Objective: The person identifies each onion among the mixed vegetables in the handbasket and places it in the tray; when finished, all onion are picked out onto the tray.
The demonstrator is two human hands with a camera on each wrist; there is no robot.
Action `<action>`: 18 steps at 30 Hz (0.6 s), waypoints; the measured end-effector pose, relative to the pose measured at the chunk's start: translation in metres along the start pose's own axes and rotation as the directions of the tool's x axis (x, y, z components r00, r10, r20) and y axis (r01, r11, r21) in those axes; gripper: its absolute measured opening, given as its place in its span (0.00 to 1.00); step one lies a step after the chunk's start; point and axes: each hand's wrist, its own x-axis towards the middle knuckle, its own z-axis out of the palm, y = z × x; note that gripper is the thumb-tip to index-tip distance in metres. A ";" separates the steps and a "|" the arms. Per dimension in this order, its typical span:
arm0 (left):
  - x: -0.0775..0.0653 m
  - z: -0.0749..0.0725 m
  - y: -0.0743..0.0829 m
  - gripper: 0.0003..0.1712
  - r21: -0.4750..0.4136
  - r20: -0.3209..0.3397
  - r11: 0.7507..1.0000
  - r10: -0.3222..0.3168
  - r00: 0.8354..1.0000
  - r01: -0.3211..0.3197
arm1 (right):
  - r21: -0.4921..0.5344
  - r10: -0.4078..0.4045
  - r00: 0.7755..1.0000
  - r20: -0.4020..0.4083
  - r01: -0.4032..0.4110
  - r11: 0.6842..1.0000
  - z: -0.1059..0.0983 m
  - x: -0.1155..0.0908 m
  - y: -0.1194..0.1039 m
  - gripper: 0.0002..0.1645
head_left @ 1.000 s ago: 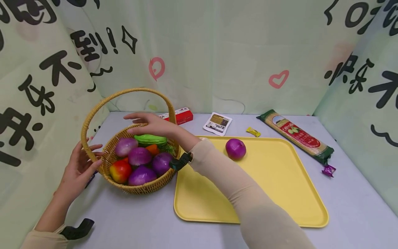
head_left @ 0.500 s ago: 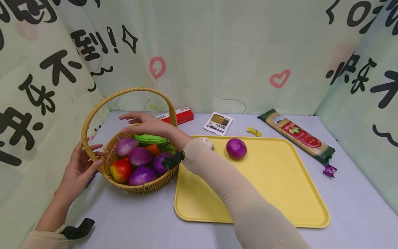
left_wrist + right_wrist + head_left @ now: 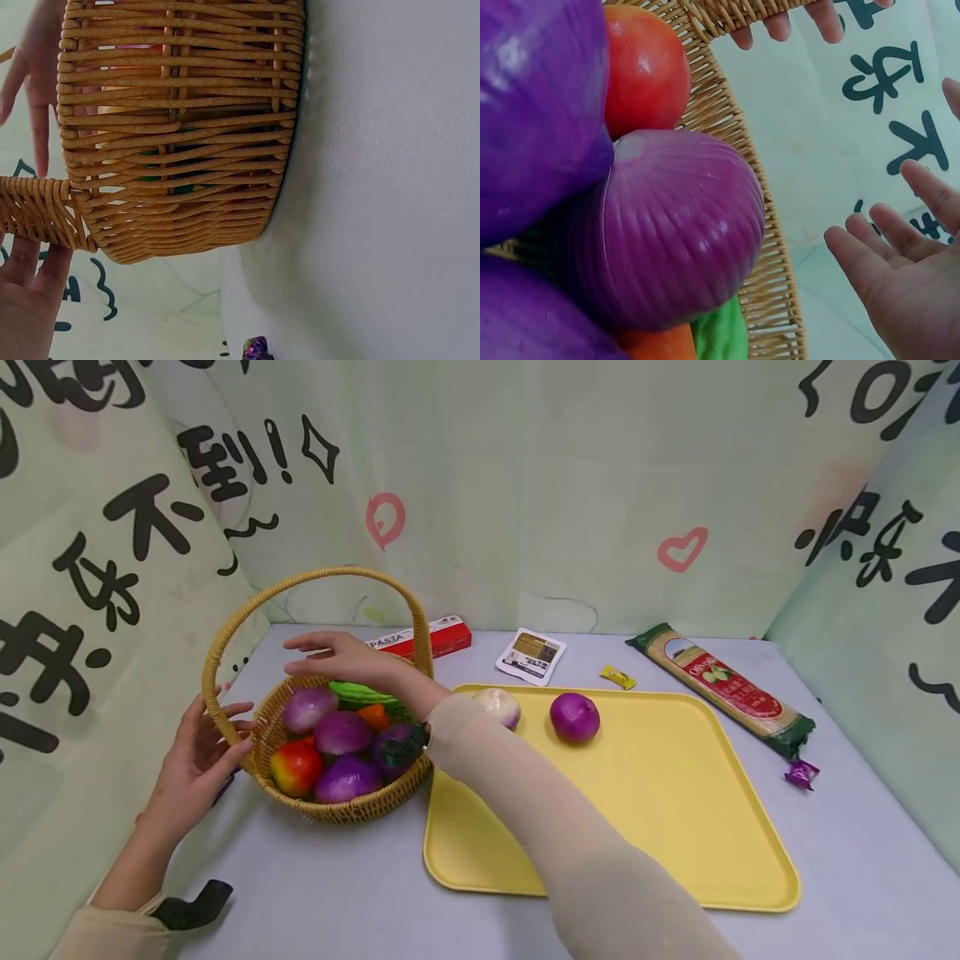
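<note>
A wicker basket (image 3: 345, 812) with a tall handle (image 3: 322, 573) stands at the left. My left hand (image 3: 193, 768) holds the near-left base of that handle, with fingertips (image 3: 778, 27) showing past it in the right wrist view. Over the basket's far side hovers my right hand (image 3: 348, 662), fingers spread and holding nothing; in its own wrist view that hand (image 3: 911, 289) is just beyond the rim. Inside lie several purple onions (image 3: 342, 732), a red-yellow fruit (image 3: 296, 768), an orange piece (image 3: 374, 717) and a ridged green vegetable (image 3: 360, 695).
A yellow tray (image 3: 622, 827) at the right bears a purple onion (image 3: 574, 717) and a pale bulb (image 3: 501, 706). Behind it are a red pasta box (image 3: 450, 637), a white packet (image 3: 531, 656), a yellow candy (image 3: 618, 677), a noodle bag (image 3: 723, 685) and a purple candy (image 3: 802, 774).
My right hand and sleeve have drifted a little left over the basket, uncovering the pale bulb on the tray and more of the pasta box. The left hand stays at the handle.
</note>
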 end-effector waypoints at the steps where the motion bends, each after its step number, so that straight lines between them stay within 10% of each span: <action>1: 0.000 0.000 0.000 0.46 -0.005 0.000 1.000 0.000 1.000 0.000 | 0.006 0.008 1.000 -0.007 -0.008 1.000 0.002 0.002 0.000 0.29; 18: 0.000 0.000 -0.001 0.46 0.001 0.006 1.000 -0.009 1.000 0.009 | -0.023 0.220 0.970 -0.106 -0.223 0.974 0.020 0.020 0.008 0.32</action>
